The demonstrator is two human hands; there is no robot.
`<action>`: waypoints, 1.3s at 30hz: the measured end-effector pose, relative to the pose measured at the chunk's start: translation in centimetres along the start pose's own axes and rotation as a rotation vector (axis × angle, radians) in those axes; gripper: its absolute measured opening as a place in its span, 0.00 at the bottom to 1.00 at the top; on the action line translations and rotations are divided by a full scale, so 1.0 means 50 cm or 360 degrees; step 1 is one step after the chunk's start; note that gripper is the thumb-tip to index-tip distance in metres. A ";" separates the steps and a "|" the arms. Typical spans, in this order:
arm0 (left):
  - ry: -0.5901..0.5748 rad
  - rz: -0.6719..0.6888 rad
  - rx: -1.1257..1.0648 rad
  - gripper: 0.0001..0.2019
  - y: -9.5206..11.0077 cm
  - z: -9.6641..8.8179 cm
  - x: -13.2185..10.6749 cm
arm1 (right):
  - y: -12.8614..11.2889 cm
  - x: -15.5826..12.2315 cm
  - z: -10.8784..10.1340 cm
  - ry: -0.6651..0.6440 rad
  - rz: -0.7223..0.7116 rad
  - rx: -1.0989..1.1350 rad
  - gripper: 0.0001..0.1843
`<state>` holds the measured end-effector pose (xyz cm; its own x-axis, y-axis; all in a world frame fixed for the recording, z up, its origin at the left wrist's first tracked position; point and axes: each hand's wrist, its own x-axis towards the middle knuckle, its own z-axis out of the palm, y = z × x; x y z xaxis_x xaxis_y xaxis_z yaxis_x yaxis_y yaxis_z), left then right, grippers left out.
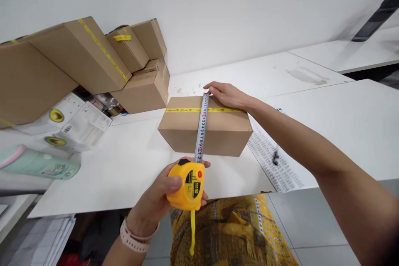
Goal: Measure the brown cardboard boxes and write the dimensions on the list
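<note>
A yellow tape measure marked 5m is wrapped in the fingers of my left hand, close to the table's front edge. Its metal blade runs out away from me, across the top of a closed cardboard box sealed with yellow tape. At the box's far edge, my right hand pinches the end of the blade between thumb and fingers. A yellow wrist strap dangles from the tape measure's case.
Cardboard boxes are stacked at the back left, beside white avocado-print boxes. A mint-green bottle lies at the left. Right of the measured box, a printed sheet bears a small black hex-key-like piece. A white wall stands behind.
</note>
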<state>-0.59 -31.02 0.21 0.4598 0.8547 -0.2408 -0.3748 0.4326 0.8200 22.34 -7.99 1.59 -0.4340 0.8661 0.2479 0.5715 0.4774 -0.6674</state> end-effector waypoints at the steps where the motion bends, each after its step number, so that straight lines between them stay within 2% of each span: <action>1: -0.0002 -0.0027 0.0010 0.24 0.009 0.001 0.002 | 0.000 0.000 0.001 -0.0015 0.0001 0.0003 0.24; 6: -0.0047 -0.0088 0.0032 0.25 0.026 -0.001 0.011 | -0.002 -0.005 -0.003 -0.0093 0.0007 -0.0053 0.25; 11: -0.0065 -0.0078 -0.0031 0.24 0.008 0.004 -0.004 | -0.001 -0.002 0.001 -0.0198 0.0014 -0.0132 0.23; 17: -0.0045 -0.0062 -0.0067 0.22 -0.016 0.025 -0.021 | -0.006 -0.005 0.005 -0.0264 -0.0032 -0.0035 0.22; 27: -0.0031 -0.0116 -0.0123 0.24 -0.028 0.035 -0.022 | -0.002 -0.004 0.006 -0.0306 -0.0060 0.0049 0.22; 39: -0.0003 -0.0068 -0.0051 0.25 -0.040 0.039 -0.018 | -0.007 -0.002 0.010 -0.0301 -0.0094 0.0076 0.21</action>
<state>1.30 -33.22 -0.22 0.4776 0.8348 -0.2741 -0.3802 0.4776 0.7921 21.85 -8.32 1.44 -0.5915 0.7914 0.1542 0.5093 0.5150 -0.6895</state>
